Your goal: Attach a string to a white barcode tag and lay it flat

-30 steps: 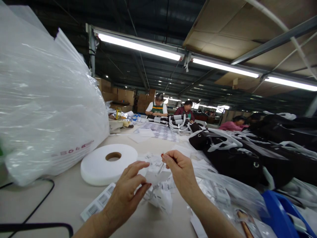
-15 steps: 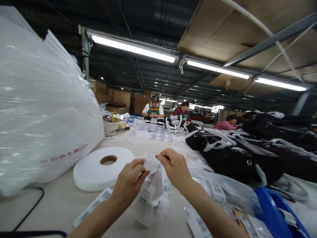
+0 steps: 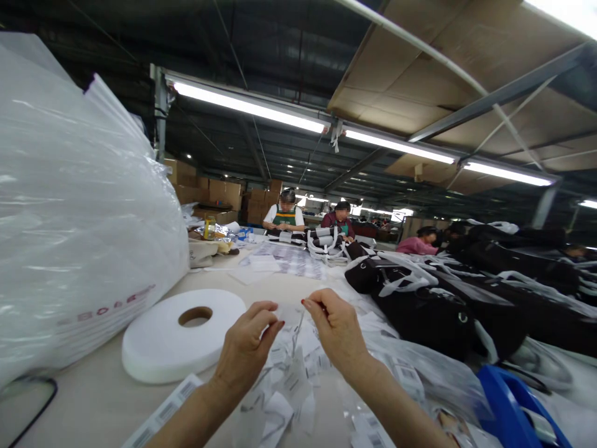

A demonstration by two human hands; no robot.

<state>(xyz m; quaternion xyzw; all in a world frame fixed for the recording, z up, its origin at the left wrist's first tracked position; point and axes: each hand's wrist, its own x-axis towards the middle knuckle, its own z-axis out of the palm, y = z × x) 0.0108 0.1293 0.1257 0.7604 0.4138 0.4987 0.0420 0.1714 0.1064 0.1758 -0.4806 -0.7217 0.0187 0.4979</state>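
Above the table, my left hand (image 3: 249,345) is closed in a pinch at the edge of a bunch of thin white labels (image 3: 291,373). My right hand (image 3: 339,330) also pinches the top of the bunch, thumb against forefinger. Between the fingertips is a whitish, partly see-through piece (image 3: 289,316), too blurred to name exactly. The labels hang loosely below the hands, some with dark print. Left of my left hand lies a large roll of white tape (image 3: 153,336), flat on the table. A strip with printed barcodes (image 3: 163,414) lies beneath my left forearm.
A bulging white plastic bag (image 3: 84,218) fills the left side. Black bags with white straps (image 3: 415,298) are piled at right. Clear plastic packets (image 3: 405,373) and a blue plastic object (image 3: 517,404) lie near my right forearm. Several people (image 3: 285,216) sit farther back.
The hands have moved slightly apart, and the labels below now appear more spread out. The view has shifted a little, with the tape roll lower and farther left.
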